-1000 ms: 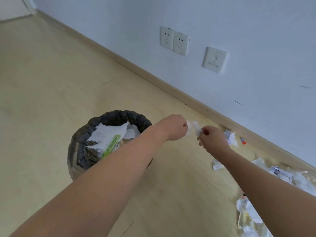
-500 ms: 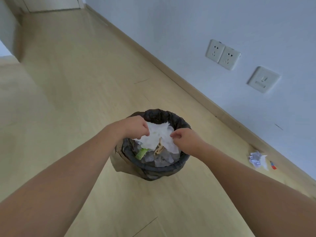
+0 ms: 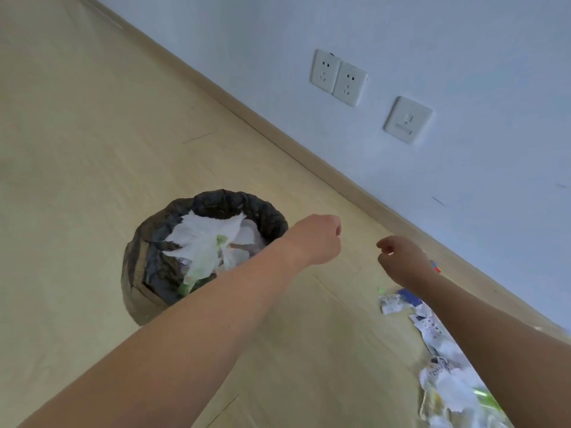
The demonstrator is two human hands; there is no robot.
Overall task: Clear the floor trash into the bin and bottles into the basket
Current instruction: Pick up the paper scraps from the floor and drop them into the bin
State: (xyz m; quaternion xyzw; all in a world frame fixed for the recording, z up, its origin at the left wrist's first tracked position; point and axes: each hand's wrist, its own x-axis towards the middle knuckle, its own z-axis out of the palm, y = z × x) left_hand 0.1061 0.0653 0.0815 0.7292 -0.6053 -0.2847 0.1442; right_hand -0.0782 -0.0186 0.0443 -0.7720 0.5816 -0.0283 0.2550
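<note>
hovering over the pale wood floor (image 3: 92, 149), the left hand (image 3: 315, 239) is curled into a fist and holds nothing; the black-lined bin (image 3: 160, 267), with white crumpled paper (image 3: 200, 242) in it, stands just to its left. the right hand (image 3: 401, 261) has loosely curled fingers, also without anything in them. scattered paper trash (image 3: 445, 381) lies below the right forearm, near the baseboard (image 3: 278, 140). bare floor lies between bin and trash. two sockets (image 3: 338, 77) sit on the white wall.

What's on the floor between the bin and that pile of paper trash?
Nothing: in the head view the floor between the bin and the paper trash is bare wood. Only the left forearm crosses above it.
</note>
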